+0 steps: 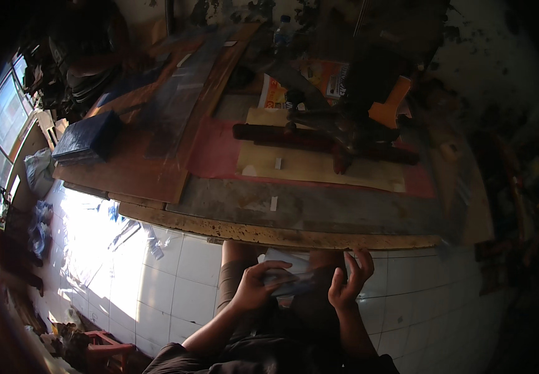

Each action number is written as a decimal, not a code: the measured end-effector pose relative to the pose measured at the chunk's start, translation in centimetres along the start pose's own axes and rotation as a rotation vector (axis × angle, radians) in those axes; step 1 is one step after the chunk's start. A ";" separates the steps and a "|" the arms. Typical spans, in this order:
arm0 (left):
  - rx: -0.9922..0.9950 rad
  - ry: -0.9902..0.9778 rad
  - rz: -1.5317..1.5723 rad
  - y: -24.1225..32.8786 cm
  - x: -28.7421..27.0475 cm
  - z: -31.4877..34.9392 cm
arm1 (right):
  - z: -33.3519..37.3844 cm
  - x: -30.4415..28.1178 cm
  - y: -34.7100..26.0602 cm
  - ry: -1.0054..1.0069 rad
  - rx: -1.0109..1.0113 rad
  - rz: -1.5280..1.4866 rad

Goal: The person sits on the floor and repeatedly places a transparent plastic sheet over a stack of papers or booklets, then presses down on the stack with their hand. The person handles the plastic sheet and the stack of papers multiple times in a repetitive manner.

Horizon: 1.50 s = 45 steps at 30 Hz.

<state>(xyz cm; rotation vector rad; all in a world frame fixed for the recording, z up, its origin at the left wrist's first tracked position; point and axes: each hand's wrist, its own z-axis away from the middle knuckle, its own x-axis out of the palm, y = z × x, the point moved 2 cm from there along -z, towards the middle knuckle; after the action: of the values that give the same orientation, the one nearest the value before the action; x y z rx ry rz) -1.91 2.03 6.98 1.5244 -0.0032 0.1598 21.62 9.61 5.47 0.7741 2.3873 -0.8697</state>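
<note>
Over my lap, just below the table's front edge, my left hand (258,285) is closed on a thin, pale, see-through sheet (285,257), its kind blurred. The fingers and thumb pinch the sheet from its left side. To the right of it, my right hand (350,280) is raised with fingers and thumb apart and nothing between them. Its fingertips are close to the underside of the table edge (319,240). Two small whitish pieces lie on the table, one a strip (274,203) near the front, the other a tab (279,163) on a cream sheet (332,171).
A dark reddish bar (263,133) with dark metal parts lies across the cream sheet. On the left are a dark blue box (85,138) and a brown board (126,168). A plastic bottle (282,31) stands at the back. Another person (88,50) sits at the far left.
</note>
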 end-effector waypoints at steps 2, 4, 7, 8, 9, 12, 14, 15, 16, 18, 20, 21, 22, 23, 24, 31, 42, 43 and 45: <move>0.019 -0.003 0.005 0.4 0.1 0.1 | -0.9 -1.2 -1.2 -0.059 0.017 -0.088; 0.035 -0.007 -0.001 0.8 0.1 0.1 | -2.1 -2.1 -2.2 -0.057 0.050 -0.185; 0.129 0.002 -0.038 1.3 0.1 0.3 | -5.1 -3.4 -4.2 -0.242 0.088 -0.247; 0.144 -0.003 -0.049 1.5 0.1 0.4 | -6.3 -3.7 -5.3 -0.328 0.112 -0.251; 0.158 -0.012 -0.062 1.7 0.1 0.5 | -6.6 -3.6 -5.7 -0.319 0.123 -0.300; 0.186 -0.040 -0.075 2.4 0.2 0.8 | -6.2 -1.6 -4.6 -0.385 0.323 -0.614; 0.187 -0.044 -0.045 2.9 0.2 1.1 | -7.1 -1.1 -4.4 -0.457 0.426 -0.759; 0.184 -0.046 -0.013 3.1 0.2 1.2 | -7.8 -1.1 -4.2 -0.495 0.477 -0.801; 0.181 -0.047 0.019 3.2 0.2 1.2 | -8.7 -1.0 -4.0 -0.534 0.528 -0.842; 0.125 -0.065 0.108 3.1 0.1 1.3 | -10.9 -0.5 -3.6 -0.568 0.556 -0.946; 0.141 -0.061 0.097 3.1 -0.2 1.4 | -12.8 0.5 -3.5 -0.541 0.613 -1.062; 0.188 -0.056 0.039 3.3 -0.1 1.2 | -13.6 1.0 -2.9 -0.543 0.604 -1.104; 0.236 -0.051 -0.019 3.4 0.0 1.1 | -14.5 1.9 -2.0 -0.556 0.607 -1.112; 0.190 -0.072 0.026 3.1 0.3 0.7 | -15.4 2.8 -0.8 -0.563 0.614 -1.119; 0.143 -0.084 0.069 2.3 0.2 0.7 | -16.5 3.5 -0.8 -0.580 0.618 -1.130; 0.095 -0.105 0.040 -1.5 1.7 0.9 | -18.4 5.5 -1.9 -0.523 0.463 -1.058; -0.086 -0.243 -0.038 -8.4 3.8 -0.1 | -16.4 0.1 1.4 -0.373 0.406 -0.987; -0.104 -0.235 -0.024 -8.6 3.9 -0.1 | -16.6 -0.5 1.8 -0.371 0.399 -0.959; -0.064 -0.241 -0.111 -8.0 4.2 -0.4 | -17.3 -2.5 1.7 -0.338 0.370 -0.960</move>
<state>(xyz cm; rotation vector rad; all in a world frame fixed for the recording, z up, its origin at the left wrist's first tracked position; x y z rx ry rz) 3.09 2.51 -0.51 1.4678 -0.1144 -0.1126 20.42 21.82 18.05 -0.4739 2.2460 -1.6696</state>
